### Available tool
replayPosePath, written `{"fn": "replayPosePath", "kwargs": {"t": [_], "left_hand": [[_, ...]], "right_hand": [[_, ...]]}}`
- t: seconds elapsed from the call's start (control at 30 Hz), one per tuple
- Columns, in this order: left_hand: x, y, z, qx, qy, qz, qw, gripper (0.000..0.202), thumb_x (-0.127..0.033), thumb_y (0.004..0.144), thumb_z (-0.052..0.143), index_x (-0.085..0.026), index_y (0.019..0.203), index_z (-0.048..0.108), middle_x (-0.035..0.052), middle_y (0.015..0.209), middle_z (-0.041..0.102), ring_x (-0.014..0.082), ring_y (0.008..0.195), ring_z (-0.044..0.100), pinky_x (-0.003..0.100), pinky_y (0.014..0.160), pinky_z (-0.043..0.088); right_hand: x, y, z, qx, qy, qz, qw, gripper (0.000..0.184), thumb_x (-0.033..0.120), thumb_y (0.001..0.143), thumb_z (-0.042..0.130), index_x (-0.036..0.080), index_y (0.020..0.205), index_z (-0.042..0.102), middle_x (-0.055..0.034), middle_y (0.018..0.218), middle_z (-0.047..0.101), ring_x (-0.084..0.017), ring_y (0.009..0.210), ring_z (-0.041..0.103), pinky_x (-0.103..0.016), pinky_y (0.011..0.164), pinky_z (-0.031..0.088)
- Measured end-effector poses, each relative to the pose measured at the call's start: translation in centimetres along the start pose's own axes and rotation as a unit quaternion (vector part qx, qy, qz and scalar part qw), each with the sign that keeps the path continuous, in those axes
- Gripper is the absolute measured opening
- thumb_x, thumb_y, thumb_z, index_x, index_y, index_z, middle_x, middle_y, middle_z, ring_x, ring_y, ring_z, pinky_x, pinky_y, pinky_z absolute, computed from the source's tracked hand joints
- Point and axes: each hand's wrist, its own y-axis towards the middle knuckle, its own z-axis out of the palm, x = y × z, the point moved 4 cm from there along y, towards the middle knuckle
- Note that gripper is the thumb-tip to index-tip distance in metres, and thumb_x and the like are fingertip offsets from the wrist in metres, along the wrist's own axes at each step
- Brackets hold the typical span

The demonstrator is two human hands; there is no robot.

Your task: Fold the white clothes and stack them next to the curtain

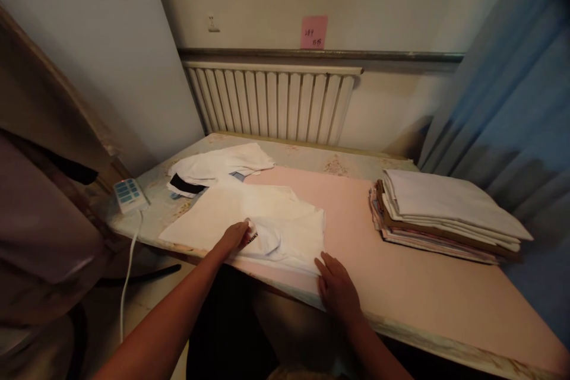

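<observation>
A white garment [249,217] lies spread flat on the pink pad [356,231] near the table's front edge. My left hand [236,236] is closed on a fold of the garment at its collar area, pinching the cloth. My right hand [337,288] rests flat with fingers stretched out on the pad, fingertips touching the garment's lower right corner.
A second crumpled white garment [220,167] lies behind, at the back left. A stack of folded clothes [445,214] sits at the right. A white controller with blue buttons [129,195] and its cord are at the table's left edge. A radiator [271,101] stands behind.
</observation>
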Motion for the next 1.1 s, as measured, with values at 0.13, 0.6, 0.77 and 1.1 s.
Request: {"fn": "replayPosePath", "kwargs": {"t": [0.13,0.6,0.77,1.1], "left_hand": [[-1.2,-0.5,0.3,0.007,0.024,0.023,0.999,0.051,-0.064,0.083,0.036,-0.02,0.066,0.055,0.0007,0.06,0.058,0.0173,0.063,0.056,0.029,0.06,0.041],[-0.8,-0.1,2.8,-0.028,0.164,-0.021,0.986,0.014,-0.023,0.07,0.06,-0.019,0.083,0.057,0.0044,0.083,0.068,0.0206,0.079,0.063,0.028,0.067,0.043],[-1.0,-1.5,2.3,-0.099,0.186,-0.028,0.977,0.023,-0.021,0.076,0.056,-0.017,0.098,0.057,0.0063,0.084,0.068,0.0218,0.08,0.064,0.031,0.07,0.046],[-8.3,-5.9,6.6,-0.194,0.29,0.33,0.877,0.041,-0.018,0.09,0.042,-0.016,0.131,0.049,0.0135,0.143,0.048,0.0258,0.136,0.037,0.044,0.111,0.032]], "right_hand": [[0.1,0.1,0.0,0.002,-0.004,-0.001,1.0,0.046,0.01,0.082,0.049,0.017,0.127,0.058,-0.0127,0.136,0.054,-0.027,0.127,0.048,-0.047,0.107,0.042],[-0.1,0.1,-0.1,0.006,0.014,0.002,1.0,0.047,0.011,0.081,0.051,0.019,0.127,0.058,-0.0119,0.137,0.053,-0.027,0.128,0.047,-0.048,0.107,0.042],[0.0,0.2,-0.2,0.001,0.016,0.002,1.0,0.048,0.01,0.082,0.05,0.019,0.128,0.057,-0.0124,0.137,0.053,-0.028,0.128,0.048,-0.05,0.106,0.042],[0.0,0.1,-0.1,-0.005,0.02,0.001,1.0,0.049,0.009,0.081,0.051,0.02,0.128,0.056,-0.0118,0.136,0.054,-0.026,0.128,0.047,-0.049,0.106,0.042]]}}
